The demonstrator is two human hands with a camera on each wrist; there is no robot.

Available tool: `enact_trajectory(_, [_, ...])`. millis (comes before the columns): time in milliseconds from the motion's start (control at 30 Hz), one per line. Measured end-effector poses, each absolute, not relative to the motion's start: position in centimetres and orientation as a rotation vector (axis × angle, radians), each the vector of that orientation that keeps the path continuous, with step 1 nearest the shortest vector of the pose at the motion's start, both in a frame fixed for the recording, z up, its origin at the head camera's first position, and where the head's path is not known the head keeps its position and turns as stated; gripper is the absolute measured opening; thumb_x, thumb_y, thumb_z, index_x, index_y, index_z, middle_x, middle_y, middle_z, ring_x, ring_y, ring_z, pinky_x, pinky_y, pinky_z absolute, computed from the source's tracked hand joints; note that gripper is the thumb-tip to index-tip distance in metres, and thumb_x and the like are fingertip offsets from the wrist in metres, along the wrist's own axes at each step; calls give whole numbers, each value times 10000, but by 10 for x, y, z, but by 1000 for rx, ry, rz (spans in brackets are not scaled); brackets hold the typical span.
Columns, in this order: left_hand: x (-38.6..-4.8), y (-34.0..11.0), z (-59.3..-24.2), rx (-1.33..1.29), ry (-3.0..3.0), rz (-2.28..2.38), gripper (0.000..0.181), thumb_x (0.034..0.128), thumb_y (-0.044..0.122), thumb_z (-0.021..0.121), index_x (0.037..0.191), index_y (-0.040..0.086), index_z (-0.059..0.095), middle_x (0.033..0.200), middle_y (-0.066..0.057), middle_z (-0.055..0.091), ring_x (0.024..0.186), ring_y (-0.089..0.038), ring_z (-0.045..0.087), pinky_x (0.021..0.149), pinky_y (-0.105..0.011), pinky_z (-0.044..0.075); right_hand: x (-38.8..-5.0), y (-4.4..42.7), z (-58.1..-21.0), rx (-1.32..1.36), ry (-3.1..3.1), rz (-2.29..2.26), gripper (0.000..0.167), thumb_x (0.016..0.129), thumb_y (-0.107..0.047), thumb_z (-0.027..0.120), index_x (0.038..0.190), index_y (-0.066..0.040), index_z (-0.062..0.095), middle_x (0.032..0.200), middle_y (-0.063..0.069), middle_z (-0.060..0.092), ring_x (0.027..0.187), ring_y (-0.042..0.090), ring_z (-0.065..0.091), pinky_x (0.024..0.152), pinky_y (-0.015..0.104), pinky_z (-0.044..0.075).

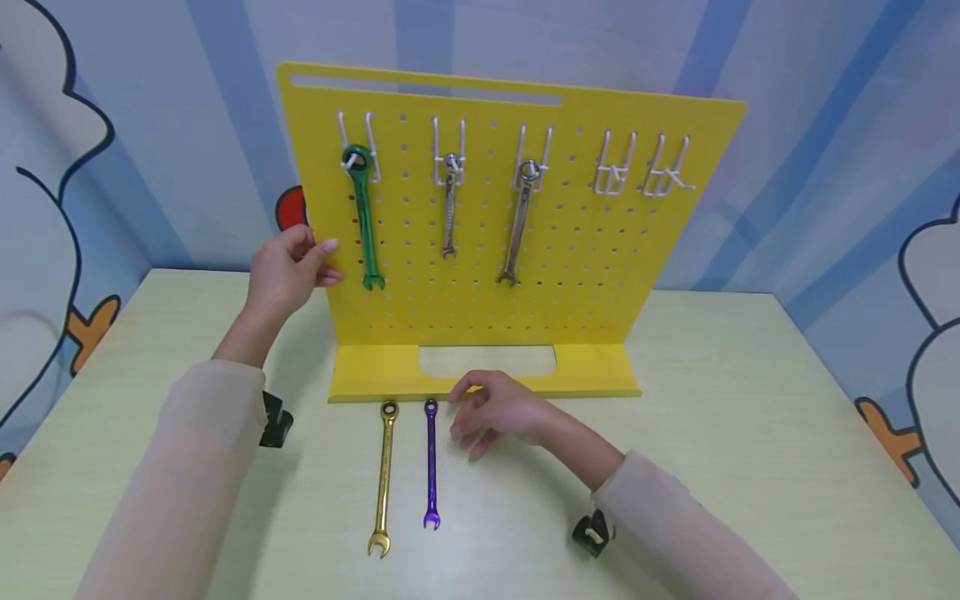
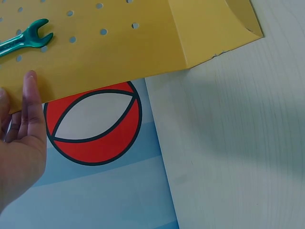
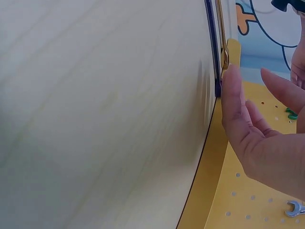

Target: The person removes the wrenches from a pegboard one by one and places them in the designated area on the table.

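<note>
At the left edge of a yellow pegboard [image 1: 465,308], my left hand [image 1: 283,271] grips the board between thumb and fingers. A green wrench [image 1: 364,221] hangs just beside that hand. My right hand [image 1: 498,408] is held over the table in front of the board's base, fingers loosely bent and nothing in them. Left of it lies a purple wrench [image 1: 431,467], ring end toward the board, apart from the fingers in the head view. A gold wrench [image 1: 385,479] lies parallel, farther left. Two silver wrenches, one small [image 1: 449,208] and one longer [image 1: 517,229], hang from hooks.
Two white hooks, one [image 1: 613,171] beside another [image 1: 666,173], at the board's upper right hold nothing. The board stands on a pale wooden table [image 1: 735,400]. Behind it is a blue striped backdrop [image 1: 510,42] with cartoon figures.
</note>
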State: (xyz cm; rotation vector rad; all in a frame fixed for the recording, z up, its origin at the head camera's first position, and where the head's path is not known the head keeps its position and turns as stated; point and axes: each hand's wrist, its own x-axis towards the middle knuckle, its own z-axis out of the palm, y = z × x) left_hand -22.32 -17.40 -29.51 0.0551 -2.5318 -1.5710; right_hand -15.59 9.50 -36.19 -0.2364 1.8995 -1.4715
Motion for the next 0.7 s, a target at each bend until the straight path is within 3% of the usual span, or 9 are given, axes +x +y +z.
enact_trajectory(533, [-223, -174, -296, 43, -2530, -1572, 310, 918, 289, 522, 889, -10, 446, 978, -177, 574, 637, -57, 644, 626, -210, 553, -167, 103, -355, -314, 1950, -1521, 375, 834, 98, 575, 1187, 57, 455, 909, 175, 619, 830, 315, 625, 706, 420, 559])
enact_trajectory(700, [-223, -174, -295, 36, -2533, -1572, 310, 919, 290, 519, 896, -11, 452, 974, -177, 574, 643, -60, 647, 631, -212, 553, -173, 106, -348, -329, 1969, -1539, 430, 843, 89, 569, 1246, 32, 429, 1005, 205, 593, 916, 334, 606, 758, 387, 547])
